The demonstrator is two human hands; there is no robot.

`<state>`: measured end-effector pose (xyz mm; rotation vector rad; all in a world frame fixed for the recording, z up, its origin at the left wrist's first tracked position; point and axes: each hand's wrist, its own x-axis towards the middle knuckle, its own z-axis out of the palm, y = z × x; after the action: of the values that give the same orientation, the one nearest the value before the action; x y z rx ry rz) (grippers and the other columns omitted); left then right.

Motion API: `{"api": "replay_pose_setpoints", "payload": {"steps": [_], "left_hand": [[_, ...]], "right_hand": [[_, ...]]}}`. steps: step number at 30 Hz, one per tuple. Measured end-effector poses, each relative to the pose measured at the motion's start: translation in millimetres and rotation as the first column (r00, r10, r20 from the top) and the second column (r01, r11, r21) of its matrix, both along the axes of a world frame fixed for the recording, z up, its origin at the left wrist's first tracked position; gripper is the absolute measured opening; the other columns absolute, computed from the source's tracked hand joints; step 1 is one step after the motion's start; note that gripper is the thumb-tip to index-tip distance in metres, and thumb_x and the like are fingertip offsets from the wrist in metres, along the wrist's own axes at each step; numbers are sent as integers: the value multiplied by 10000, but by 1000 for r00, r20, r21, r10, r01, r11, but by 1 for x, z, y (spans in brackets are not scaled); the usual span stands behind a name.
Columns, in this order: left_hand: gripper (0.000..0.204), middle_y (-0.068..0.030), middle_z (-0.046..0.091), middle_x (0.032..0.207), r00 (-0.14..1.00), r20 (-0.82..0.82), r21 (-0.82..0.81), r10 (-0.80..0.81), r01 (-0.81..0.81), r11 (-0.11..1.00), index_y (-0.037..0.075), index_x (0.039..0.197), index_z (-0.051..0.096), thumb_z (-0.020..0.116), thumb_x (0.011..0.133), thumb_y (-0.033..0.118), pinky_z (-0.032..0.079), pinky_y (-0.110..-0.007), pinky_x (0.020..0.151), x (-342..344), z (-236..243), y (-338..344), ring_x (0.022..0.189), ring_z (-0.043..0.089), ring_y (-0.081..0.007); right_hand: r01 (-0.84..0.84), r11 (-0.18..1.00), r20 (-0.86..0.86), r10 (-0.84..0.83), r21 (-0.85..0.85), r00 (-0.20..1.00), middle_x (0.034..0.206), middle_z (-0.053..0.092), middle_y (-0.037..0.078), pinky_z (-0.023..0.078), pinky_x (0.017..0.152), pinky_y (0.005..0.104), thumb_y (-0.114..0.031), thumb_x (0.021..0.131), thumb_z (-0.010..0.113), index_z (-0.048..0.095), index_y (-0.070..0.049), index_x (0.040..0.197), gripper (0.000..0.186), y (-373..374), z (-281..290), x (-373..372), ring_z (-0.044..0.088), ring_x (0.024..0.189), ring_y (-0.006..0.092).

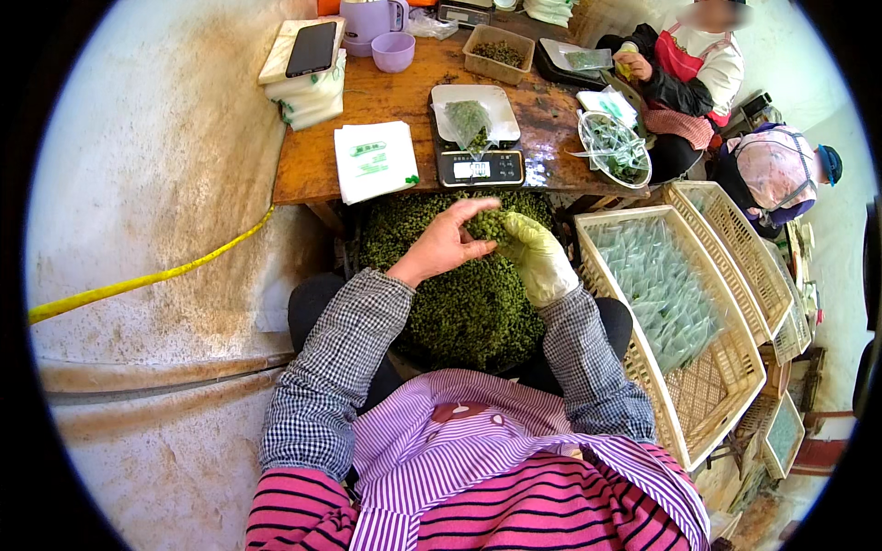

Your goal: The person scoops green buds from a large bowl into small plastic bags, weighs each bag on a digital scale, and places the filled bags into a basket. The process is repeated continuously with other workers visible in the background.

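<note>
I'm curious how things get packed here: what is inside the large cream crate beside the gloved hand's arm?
The cream crate holds many clear plastic bags, greenish inside. Its woven floor shows toward the near end; anything beneath the bags is covered.

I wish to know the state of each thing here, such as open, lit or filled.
Left hand: bare, curved open
Right hand: gloved, curled at green plant clump
Plant heap below: loose
Digital scale: display lit, loaded
Clear plastic bag on scale: partly filled
Smartphone: lying flat, screen dark
Purple cup: upright
Rectangular plastic tub: lidless, partly filled
Nearest crate: open-topped, partly filled with bags
</note>
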<state>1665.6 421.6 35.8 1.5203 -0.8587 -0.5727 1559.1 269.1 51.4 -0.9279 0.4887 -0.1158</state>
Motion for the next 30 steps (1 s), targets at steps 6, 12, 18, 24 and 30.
{"api": "replay_pose_setpoints", "payload": {"steps": [6,12,18,24,30], "left_hand": [[262,-42,641,781,968,-218,249,128,-71,966,-44,1088,599,535,961,176,477,-234,490,7,-14,2,521,561,-75],[239,-36,622,750,960,-256,224,110,-51,973,-17,1033,616,520,977,194,450,-219,468,6,-19,-1,501,534,-66],[234,-33,622,723,963,-266,248,45,24,968,-11,904,633,562,958,206,441,-223,458,3,-8,-1,491,525,-64],[203,-45,636,698,974,140,233,180,-209,950,-40,915,641,635,889,162,491,-266,515,4,-3,1,535,618,-121],[177,-79,661,774,913,108,236,394,-408,882,-32,964,651,580,917,123,522,-271,571,22,-4,1,604,648,-127]], "right_hand": [[79,840,-84,-146,-537,986,1052,609,57,415,880,251,-44,893,555,620,13,1138,260,5,-9,4,546,953,144],[118,659,162,6,-743,987,1209,568,92,408,956,266,8,880,575,557,-11,1265,385,13,-9,9,532,1089,175],[-52,608,-65,2,-792,998,1007,646,62,473,781,253,-68,888,627,587,14,1191,316,15,-20,12,580,877,131],[31,883,-103,-89,-469,991,883,636,40,456,714,230,-125,901,622,598,53,1110,275,13,-23,13,563,785,111],[74,983,-53,-84,-169,995,712,574,3,406,577,223,-146,912,610,610,-18,944,133,-3,-16,6,484,605,83]]}}
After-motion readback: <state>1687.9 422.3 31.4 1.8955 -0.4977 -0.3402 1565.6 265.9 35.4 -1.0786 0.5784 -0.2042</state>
